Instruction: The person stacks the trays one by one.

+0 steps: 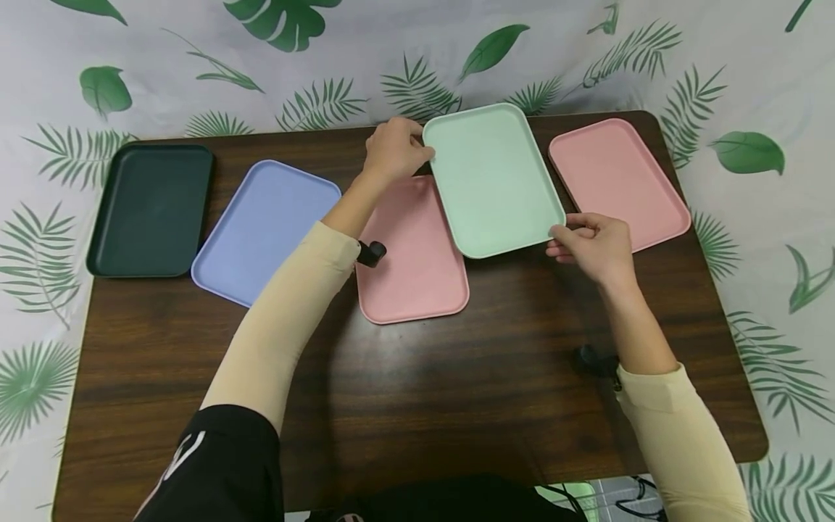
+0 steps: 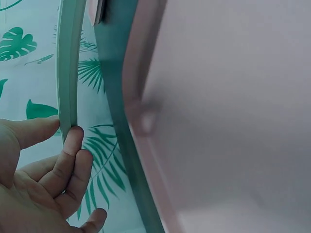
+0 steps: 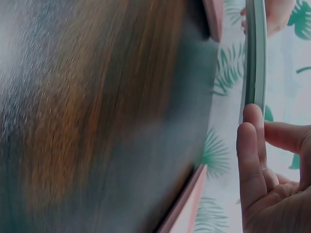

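Both hands hold a mint green tray (image 1: 496, 181) raised over the table, between two pink trays. My left hand (image 1: 395, 148) pinches its upper left corner; in the left wrist view the thumb and fingertips (image 2: 74, 138) grip the tray's edge (image 2: 69, 58). At the lower right corner, my right hand (image 1: 595, 245) pinches the rim between thumb and fingers, as the right wrist view shows with the tray seen edge-on (image 3: 256, 53). One pink tray (image 1: 414, 268) lies beneath the left side of the green one and is partly covered by it. The other pink tray (image 1: 620, 177) lies to the right.
A blue tray (image 1: 261, 225) lies left of the middle, partly behind the left forearm. Farther left is a dark green tray (image 1: 153, 210). All rest on a dark wooden table (image 1: 489, 377). A leaf-patterned cloth (image 1: 365, 43) hangs behind it. Cables (image 1: 642, 500) show below the front edge.
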`<state>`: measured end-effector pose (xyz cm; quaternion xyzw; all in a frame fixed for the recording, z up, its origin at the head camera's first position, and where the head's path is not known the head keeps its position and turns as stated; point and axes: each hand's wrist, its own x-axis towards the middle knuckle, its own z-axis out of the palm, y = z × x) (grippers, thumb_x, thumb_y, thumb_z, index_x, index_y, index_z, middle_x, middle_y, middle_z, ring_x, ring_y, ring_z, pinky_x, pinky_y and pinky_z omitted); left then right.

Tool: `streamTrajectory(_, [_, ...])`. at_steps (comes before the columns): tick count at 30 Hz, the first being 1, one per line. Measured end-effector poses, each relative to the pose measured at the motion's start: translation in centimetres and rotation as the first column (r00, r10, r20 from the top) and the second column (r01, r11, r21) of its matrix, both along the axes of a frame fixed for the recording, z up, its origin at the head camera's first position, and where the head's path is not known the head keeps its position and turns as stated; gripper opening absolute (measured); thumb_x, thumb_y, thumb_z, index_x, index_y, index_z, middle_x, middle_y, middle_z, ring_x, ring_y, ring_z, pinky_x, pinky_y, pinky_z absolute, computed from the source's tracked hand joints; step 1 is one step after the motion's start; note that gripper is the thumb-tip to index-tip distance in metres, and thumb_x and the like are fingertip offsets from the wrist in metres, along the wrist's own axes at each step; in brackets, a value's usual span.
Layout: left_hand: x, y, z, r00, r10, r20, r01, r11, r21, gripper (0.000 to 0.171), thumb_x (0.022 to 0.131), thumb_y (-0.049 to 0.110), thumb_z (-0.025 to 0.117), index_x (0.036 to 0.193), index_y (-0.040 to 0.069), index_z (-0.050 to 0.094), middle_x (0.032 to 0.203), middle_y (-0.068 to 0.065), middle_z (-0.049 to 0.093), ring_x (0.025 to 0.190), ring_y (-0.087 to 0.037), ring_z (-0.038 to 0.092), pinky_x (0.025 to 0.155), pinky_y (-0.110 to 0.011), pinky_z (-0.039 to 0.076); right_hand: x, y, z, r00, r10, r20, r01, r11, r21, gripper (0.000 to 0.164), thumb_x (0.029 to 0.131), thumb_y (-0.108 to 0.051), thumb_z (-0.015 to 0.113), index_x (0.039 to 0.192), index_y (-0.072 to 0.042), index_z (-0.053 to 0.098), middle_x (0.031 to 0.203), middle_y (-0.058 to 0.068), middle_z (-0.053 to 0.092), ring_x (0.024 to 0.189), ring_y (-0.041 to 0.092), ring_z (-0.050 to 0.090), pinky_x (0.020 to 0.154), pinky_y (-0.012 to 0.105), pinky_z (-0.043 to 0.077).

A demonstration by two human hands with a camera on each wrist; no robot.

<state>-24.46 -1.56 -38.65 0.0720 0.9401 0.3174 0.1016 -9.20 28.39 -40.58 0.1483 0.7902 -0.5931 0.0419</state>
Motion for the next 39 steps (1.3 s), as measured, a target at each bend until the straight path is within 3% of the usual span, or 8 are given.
streamTrajectory(5, [0.5,-1.1,0.7,0.999,0.014,0.031,-0.014,1.0,-0.012,0.032,0.09,0.031,0.062,0.119,0.021,0.068,0.089,0.003,0.069,0.092,-0.012,0.06,0.101,-0.038,0.035,0.2,-0.7,0.3,1.0,0.025,0.017,-0.025,1.0,-0.01,0.04,0.087,-0.008,0.068,0.118,0.013,0.053,0.065,0.0,0.07,0.055,0.012,0.068,0.054,0.026,0.055])
streamTrajectory(16, [1.9,-3.3,1.3,0.998,0.034,0.048,-0.033,0.999,-0.016,0.037,0.089,0.03,0.062,0.125,0.02,0.065,0.096,0.002,0.07,0.101,-0.016,0.059,0.105,-0.041,0.034,1.3,-2.3,0.6,0.993,0.103,0.055,-0.101,0.994,-0.038,0.035,0.089,-0.009,0.067,0.114,0.011,0.055,0.067,0.002,0.071,0.057,0.012,0.069,0.055,0.026,0.056])
streamTrajectory(30, [3.7,-5.5,0.0,1.0,0.024,0.01,-0.024,0.999,0.028,0.039,0.088,0.026,0.063,0.124,0.014,0.065,0.092,-0.005,0.072,0.098,-0.022,0.061,0.104,-0.046,0.033,2.7,-3.8,0.0,0.983,0.149,0.109,-0.141,0.987,-0.077,0.031,0.089,-0.01,0.067,0.11,0.011,0.055,0.069,0.006,0.071,0.059,0.015,0.069,0.056,0.028,0.056])
streamTrajectory(39, [4.8,-6.8,-0.4,1.0,0.022,0.017,-0.023,0.998,0.061,0.039,0.088,0.026,0.065,0.124,0.012,0.065,0.09,-0.006,0.071,0.086,-0.02,0.062,0.094,-0.04,0.042,3.3,-4.4,-0.3,0.963,0.224,0.151,-0.21,0.972,-0.105,0.037,0.089,-0.016,0.068,0.11,0.011,0.054,0.07,0.004,0.072,0.063,0.016,0.071,0.059,0.03,0.057])
